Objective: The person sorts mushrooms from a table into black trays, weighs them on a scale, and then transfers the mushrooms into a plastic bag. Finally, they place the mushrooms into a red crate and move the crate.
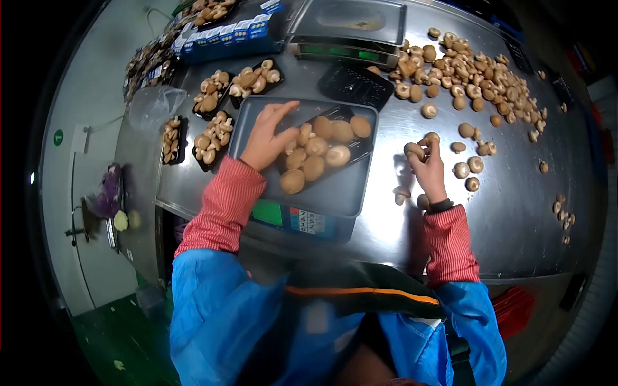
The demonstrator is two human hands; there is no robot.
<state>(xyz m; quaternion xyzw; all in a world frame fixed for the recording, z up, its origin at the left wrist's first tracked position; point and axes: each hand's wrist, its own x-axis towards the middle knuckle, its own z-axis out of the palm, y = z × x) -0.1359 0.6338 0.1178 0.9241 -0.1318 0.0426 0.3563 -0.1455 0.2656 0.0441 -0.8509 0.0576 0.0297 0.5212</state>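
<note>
My left hand (266, 136) is over the left side of the scale's grey pan (257, 106), fingers stretched out and thumb apart, the thumb right at the mushrooms. Beneath it, a black tray (365, 147) in the pan bears several brown mushrooms (315, 147). To the right of the scale, my right hand (431, 170) pinches a mushroom (413, 152) just above the metal table; another mushroom cap (433, 137) shows at its fingertips. Near its wrist lie two more mushrooms, one with its stem showing (402, 194). The scale's keypad (308, 220) and green display (267, 212) face me.
A large heap of loose mushrooms (483, 77) spreads over the table's right side. At the left stand several filled black trays (219, 138). Stacked black trays (355, 85) lie behind the pan, near a second scale (351, 22). A blue box of labels (225, 42) stands at back left.
</note>
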